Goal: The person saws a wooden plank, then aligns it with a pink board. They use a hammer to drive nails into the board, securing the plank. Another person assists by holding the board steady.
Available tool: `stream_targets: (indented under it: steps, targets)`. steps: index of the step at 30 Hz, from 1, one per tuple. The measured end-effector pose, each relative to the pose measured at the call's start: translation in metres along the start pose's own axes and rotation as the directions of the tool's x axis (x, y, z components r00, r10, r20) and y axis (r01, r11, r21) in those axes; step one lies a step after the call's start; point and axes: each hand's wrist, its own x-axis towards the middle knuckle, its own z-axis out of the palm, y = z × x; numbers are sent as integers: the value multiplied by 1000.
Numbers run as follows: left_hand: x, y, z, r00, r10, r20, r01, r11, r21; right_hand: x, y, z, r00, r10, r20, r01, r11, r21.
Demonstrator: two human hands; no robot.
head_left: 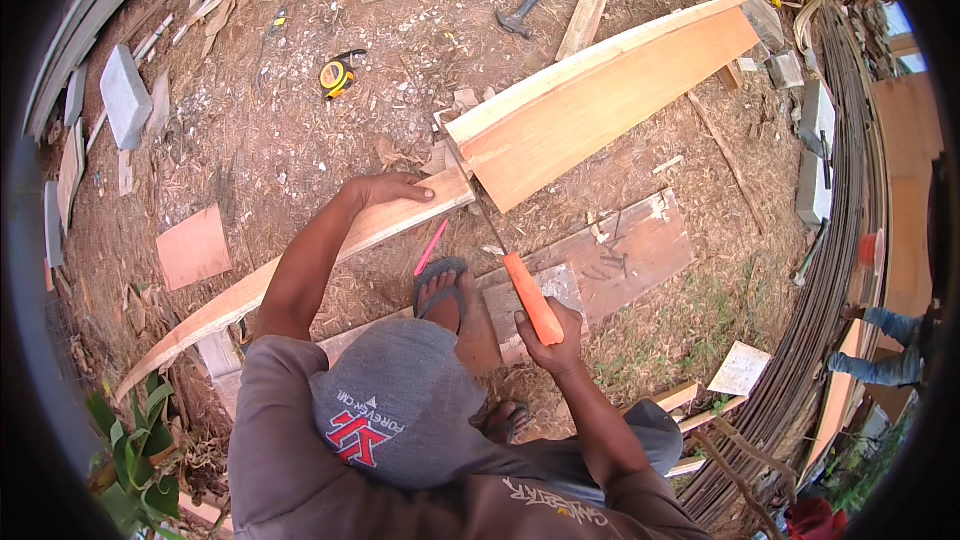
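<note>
Long plank (560, 110) lying across dirt ground, saw (500, 250) blade set in its cut. Right hand (553, 332) clamped on orange saw handle; left hand (392, 188) pressed flat on plank, fingers spread. Pink pencil (431, 247), tape measure (337, 75), hammer (530, 0) nearby.

We see open dirt (270, 140) left of plank (600, 90), only tape measure (337, 75) there. Board (620, 250), foot (440, 290), pencil (431, 247) crowd space under saw (515, 270). Hammer (530, 0), offcuts block beyond.
</note>
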Motion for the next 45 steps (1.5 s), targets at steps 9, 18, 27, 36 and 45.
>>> stream_targets:
  steps: [9,18,27,36,45]
  targets:
    - [-22,25,45,817,266,-512,229,665,711,-55,-11,-122,946,63,-318,-160,944,-289]
    - [69,123,45,653,455,-605,159,699,697,-71,12,-161,680,128,-722,-361,915,-178]
    - [61,137,49,719,484,-500,-29,739,673,-124,64,-158,663,379,-646,-749,364,-554]
    - [78,91,136,922,307,-237,-372,872,-317,-112,70,-132,742,589,-320,-585,336,-738]
    - [71,97,176,951,274,-144,-309,809,-500,-56,66,-103,821,571,-25,-563,799,-212]
